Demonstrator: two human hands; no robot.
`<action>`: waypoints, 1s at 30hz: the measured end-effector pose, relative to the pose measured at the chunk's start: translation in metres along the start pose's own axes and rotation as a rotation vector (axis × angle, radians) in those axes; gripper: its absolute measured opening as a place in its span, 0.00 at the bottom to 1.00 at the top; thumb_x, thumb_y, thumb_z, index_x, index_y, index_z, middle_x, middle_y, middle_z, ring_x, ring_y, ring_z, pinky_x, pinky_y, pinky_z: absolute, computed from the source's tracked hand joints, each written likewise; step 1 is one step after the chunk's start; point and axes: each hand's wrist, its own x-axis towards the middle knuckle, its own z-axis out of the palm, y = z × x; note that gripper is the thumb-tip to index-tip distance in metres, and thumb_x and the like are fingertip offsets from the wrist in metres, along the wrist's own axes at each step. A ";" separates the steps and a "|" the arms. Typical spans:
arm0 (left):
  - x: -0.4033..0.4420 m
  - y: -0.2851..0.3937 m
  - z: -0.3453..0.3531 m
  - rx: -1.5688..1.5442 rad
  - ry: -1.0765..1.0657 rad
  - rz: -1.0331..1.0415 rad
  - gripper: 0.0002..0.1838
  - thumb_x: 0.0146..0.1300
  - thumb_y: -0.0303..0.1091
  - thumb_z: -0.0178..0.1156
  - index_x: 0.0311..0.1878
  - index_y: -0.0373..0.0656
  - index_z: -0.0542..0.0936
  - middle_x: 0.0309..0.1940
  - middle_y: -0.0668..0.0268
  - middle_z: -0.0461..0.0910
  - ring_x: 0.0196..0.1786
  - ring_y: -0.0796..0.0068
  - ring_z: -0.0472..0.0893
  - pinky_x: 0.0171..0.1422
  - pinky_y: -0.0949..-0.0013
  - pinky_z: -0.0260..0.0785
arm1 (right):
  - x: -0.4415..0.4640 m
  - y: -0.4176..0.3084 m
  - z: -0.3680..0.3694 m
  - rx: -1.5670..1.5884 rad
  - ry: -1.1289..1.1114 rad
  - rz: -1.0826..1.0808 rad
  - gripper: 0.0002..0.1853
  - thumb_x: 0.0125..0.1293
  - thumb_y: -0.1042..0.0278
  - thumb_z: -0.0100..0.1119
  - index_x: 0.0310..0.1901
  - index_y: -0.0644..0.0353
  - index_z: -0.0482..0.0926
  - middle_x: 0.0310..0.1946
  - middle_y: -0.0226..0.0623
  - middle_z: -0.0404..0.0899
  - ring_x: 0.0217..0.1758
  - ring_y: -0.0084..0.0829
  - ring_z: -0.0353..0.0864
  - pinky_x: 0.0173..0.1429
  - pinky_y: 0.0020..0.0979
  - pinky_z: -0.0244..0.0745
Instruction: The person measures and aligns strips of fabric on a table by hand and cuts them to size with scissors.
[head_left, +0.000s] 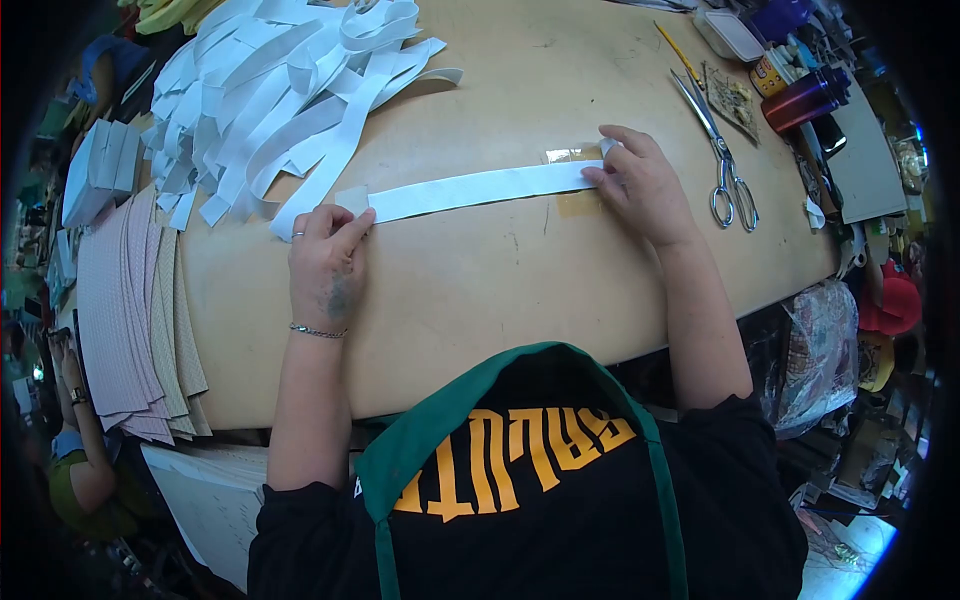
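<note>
A flat white fabric strip stretches across the table between my two hands. My left hand is closed, thumb and fingers pinching the strip's left end. There, a small pale piece shows beside the fingertips. At the right end, my right hand pinches the strip between thumb and curled fingers. Shiny clear tape lies on the table under and behind that end. A loose heap of white strips is piled beyond my left hand, its nearest ends close to my fingers.
Scissors lie to the right, near a yellow pencil and a dark red-purple bottle. Stacked patterned pieces and white bundles line the left edge. Another person's arm shows at far left.
</note>
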 end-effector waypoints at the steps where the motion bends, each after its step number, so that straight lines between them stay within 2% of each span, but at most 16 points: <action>1: 0.000 0.000 0.000 -0.003 -0.002 -0.005 0.14 0.50 0.18 0.61 0.39 0.45 0.85 0.33 0.63 0.76 0.37 0.64 0.74 0.41 0.67 0.69 | -0.001 0.003 0.001 0.047 -0.003 0.020 0.08 0.52 0.74 0.61 0.35 0.59 0.79 0.48 0.39 0.75 0.53 0.44 0.72 0.55 0.39 0.71; 4: 0.000 0.000 0.000 -0.015 -0.009 -0.016 0.14 0.50 0.18 0.61 0.39 0.45 0.85 0.33 0.63 0.76 0.37 0.64 0.74 0.41 0.67 0.69 | -0.003 0.004 -0.004 -0.007 -0.019 0.084 0.09 0.49 0.75 0.63 0.34 0.57 0.80 0.49 0.37 0.76 0.53 0.42 0.74 0.53 0.38 0.72; 7: 0.000 -0.002 0.000 -0.025 -0.013 -0.021 0.14 0.49 0.17 0.61 0.39 0.45 0.85 0.33 0.63 0.76 0.38 0.64 0.74 0.41 0.67 0.69 | -0.006 0.003 -0.007 -0.199 0.036 -0.084 0.11 0.50 0.74 0.61 0.37 0.53 0.81 0.49 0.34 0.77 0.56 0.40 0.72 0.58 0.39 0.69; 13: 0.000 0.001 -0.001 -0.022 0.002 -0.019 0.14 0.49 0.17 0.61 0.38 0.44 0.85 0.33 0.63 0.76 0.38 0.64 0.75 0.41 0.66 0.69 | -0.013 -0.003 -0.006 -0.318 -0.098 -0.140 0.15 0.55 0.73 0.56 0.44 0.45 0.82 0.47 0.27 0.78 0.61 0.35 0.68 0.68 0.47 0.56; 18: -0.001 -0.004 0.004 -0.020 0.053 0.039 0.12 0.47 0.20 0.62 0.36 0.46 0.85 0.31 0.65 0.75 0.36 0.64 0.74 0.37 0.65 0.70 | -0.017 -0.007 -0.008 -0.347 -0.087 -0.126 0.13 0.54 0.72 0.57 0.42 0.47 0.81 0.45 0.26 0.78 0.60 0.34 0.70 0.69 0.50 0.55; 23: -0.005 -0.002 0.002 0.040 0.047 0.027 0.10 0.49 0.24 0.61 0.36 0.46 0.84 0.31 0.66 0.75 0.36 0.65 0.75 0.37 0.65 0.71 | -0.014 -0.015 -0.002 -0.347 -0.054 -0.133 0.13 0.53 0.74 0.58 0.42 0.50 0.81 0.45 0.26 0.78 0.59 0.35 0.71 0.69 0.50 0.55; 26: -0.006 0.001 0.000 0.047 0.016 -0.005 0.14 0.47 0.20 0.62 0.38 0.46 0.84 0.33 0.64 0.76 0.37 0.63 0.75 0.41 0.65 0.70 | -0.016 -0.014 -0.001 -0.330 -0.043 -0.138 0.14 0.52 0.77 0.59 0.42 0.51 0.80 0.46 0.27 0.78 0.59 0.36 0.71 0.68 0.50 0.56; 30: -0.006 0.002 -0.001 0.056 0.018 -0.010 0.14 0.47 0.21 0.61 0.38 0.46 0.84 0.33 0.66 0.75 0.37 0.65 0.75 0.42 0.66 0.70 | -0.016 -0.012 -0.001 -0.329 -0.038 -0.149 0.15 0.51 0.78 0.59 0.42 0.52 0.80 0.46 0.28 0.77 0.58 0.37 0.70 0.67 0.49 0.58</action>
